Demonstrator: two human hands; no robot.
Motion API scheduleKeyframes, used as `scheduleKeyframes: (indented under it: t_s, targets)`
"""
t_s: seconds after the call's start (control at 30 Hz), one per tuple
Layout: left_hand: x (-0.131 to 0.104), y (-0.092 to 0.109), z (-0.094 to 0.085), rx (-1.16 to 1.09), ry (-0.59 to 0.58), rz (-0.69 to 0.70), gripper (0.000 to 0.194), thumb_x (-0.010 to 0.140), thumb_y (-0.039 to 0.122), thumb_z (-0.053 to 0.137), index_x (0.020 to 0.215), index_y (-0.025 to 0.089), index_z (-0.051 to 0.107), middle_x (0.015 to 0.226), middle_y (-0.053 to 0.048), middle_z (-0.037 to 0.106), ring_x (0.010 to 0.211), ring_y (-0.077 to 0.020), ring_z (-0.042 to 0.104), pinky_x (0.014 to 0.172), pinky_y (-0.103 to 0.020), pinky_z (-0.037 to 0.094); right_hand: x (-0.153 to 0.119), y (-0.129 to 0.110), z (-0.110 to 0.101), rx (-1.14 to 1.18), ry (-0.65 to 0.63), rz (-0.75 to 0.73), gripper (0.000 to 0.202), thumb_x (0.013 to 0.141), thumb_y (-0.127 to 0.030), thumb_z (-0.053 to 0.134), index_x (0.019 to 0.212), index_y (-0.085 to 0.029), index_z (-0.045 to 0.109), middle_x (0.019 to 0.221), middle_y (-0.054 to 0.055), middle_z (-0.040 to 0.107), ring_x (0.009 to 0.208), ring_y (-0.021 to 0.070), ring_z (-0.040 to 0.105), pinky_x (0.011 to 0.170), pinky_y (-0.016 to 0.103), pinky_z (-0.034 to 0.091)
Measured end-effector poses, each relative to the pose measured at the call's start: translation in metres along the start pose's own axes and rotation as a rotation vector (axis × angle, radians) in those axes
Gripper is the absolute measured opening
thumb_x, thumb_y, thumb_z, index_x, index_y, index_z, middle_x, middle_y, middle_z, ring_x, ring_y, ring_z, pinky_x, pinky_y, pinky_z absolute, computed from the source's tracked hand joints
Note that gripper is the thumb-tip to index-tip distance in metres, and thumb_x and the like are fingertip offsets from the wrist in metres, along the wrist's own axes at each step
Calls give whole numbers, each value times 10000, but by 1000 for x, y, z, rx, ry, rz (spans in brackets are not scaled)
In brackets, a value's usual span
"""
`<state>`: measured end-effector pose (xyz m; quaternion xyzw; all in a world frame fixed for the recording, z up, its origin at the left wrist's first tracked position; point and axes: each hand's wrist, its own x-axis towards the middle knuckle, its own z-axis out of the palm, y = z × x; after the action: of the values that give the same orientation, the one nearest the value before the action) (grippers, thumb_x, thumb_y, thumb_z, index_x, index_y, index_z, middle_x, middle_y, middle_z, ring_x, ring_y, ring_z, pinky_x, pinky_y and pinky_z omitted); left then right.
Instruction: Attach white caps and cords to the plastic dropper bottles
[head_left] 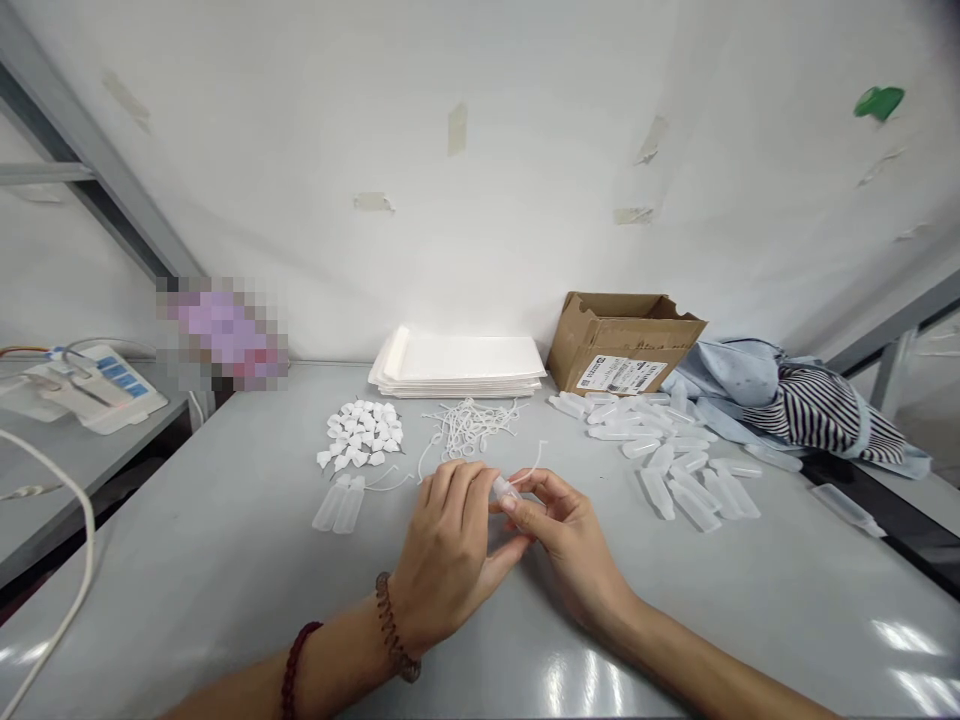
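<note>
Well, over the gray table (247,560), left of the cardboard box (630,345) and nearer, the right hand (574,545) pinches a bottle (505,489) between thumb and fingers; the left hand (454,550) curves close around its top, grip unclear. That bottle looks cloudy and whitish, partly finger-covered, a thin white cord (539,458) curling up beside it.
</note>
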<state>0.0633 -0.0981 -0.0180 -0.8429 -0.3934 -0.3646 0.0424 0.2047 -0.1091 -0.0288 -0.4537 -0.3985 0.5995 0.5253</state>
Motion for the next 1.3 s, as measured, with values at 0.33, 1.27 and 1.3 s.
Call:
scheduleKeyframes:
  t_s: [0.33, 1.27, 1.3]
  targets:
    - [0, 1, -3, -146, -54, -1, 350, 727, 121, 566, 1069, 131, 491, 983, -112, 585, 941, -271, 525, 790, -430, 489, 3, -8, -3, -39, -44, 18, 216, 776, -383, 684, 834, -195, 596, 771, -14, 572, 694, 112, 496, 668, 255, 389]
    - [-20, -96, -83, -206, -576, -54, 512, 684, 207, 703, 1166, 231, 530, 1174, -80, 508, 1146, -280, 389, 950, -450, 408, 51, -2, 66, -297, -392, 133, 169, 636, -304, 719, 657, -164, 627, 567, -42, 558, 526, 91, 453, 530, 237, 338]
    - [-19, -102, -85, -199, -582, -58, 505, 683, 220, 707, 1159, 238, 539, 1167, -76, 514, 1142, -280, 394, 947, -451, 409, 54, 0, 70, -332, -397, 108, 153, 647, -297, 705, 660, -166, 627, 564, -40, 560, 527, 94, 462, 528, 237, 346]
